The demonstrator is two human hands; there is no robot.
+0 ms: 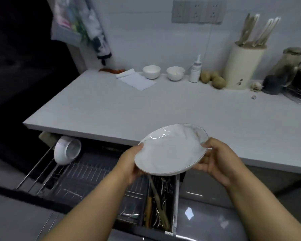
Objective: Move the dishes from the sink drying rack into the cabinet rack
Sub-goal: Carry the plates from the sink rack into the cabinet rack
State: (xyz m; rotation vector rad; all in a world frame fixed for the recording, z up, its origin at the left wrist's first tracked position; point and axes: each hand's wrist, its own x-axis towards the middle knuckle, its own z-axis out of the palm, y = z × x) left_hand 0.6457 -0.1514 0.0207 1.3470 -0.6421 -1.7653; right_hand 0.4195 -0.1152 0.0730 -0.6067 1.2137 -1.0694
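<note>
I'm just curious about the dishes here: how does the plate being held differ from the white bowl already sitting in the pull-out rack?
The plate is shallow and faintly marbled with a thin dark rim line; the bowl is deep and plain white. The plate is held in the air, tilted, between the left hand and right hand; the bowl lies tipped on its side in the cabinet rack, untouched. Both look glossy, like glazed ceramic.

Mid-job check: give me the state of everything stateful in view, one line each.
plate: held level above the rack, not yet slotted
left hand: gripping the plate's left rim
right hand: gripping its right rim
cabinet rack: pulled out
white bowl: in rack, tipped on edge
</note>
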